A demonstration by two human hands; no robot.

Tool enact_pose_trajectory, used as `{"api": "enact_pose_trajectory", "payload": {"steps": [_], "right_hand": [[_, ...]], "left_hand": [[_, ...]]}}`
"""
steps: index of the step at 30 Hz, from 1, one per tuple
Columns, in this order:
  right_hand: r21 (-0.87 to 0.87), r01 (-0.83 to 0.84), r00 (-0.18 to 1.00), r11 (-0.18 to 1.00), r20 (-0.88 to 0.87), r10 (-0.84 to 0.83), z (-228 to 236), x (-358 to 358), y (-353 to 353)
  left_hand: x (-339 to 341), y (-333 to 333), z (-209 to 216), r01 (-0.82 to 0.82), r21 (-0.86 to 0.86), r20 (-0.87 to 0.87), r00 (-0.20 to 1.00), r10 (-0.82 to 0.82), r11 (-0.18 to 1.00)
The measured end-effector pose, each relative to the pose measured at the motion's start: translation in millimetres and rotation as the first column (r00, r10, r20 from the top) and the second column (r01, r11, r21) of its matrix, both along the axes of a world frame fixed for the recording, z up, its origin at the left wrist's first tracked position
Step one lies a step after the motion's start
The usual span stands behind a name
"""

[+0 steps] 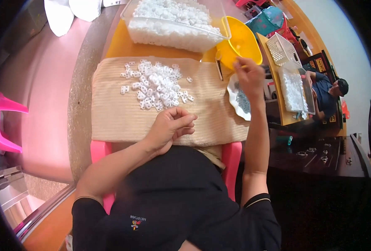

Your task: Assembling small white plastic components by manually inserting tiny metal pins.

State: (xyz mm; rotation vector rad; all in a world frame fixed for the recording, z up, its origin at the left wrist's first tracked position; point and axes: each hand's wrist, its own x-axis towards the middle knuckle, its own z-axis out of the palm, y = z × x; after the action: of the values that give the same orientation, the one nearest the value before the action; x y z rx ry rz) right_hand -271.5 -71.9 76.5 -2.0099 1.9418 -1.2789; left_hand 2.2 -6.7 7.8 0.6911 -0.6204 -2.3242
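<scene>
A heap of small white plastic pieces with holes (156, 85) lies on a beige ribbed cloth (114, 121) in front of me. Just below the heap is my left hand (170, 127), its fingers curled and the thumb pressed toward the index finger. Whatever it may pinch is too small or hidden. My right hand (251, 79) is raised at the near edge of a yellow tub (252, 52), above a scalloped white dish (234, 100) of small grey metal parts (243, 102). Motion smears its bent fingers, so I cannot tell whether they hold anything.
A clear bin (173, 35) full of white pieces stands behind the cloth. A tweezer-like tool (219, 69) lies beside the tub. To the right, a person (324, 94) sits behind another bin of white pieces (292, 90). A pink stool (1, 121) stands at left.
</scene>
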Motion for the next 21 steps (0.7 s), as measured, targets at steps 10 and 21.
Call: {"api": "enact_pose_trajectory", "payload": {"steps": [10, 21], "right_hand": [[0.427, -0.283, 0.914, 0.859, -0.151, 0.376, -39, 81, 48], [0.366, -0.305, 0.944, 0.879, -0.009, 0.331, -49, 75, 54]], "left_hand": [[1, 3, -10, -0.009, -0.015, -0.005, 1.000, 0.009, 1.000], [-1, 3, -7, -0.059, 0.003, -0.018, 0.998, 0.059, 0.998]]}}
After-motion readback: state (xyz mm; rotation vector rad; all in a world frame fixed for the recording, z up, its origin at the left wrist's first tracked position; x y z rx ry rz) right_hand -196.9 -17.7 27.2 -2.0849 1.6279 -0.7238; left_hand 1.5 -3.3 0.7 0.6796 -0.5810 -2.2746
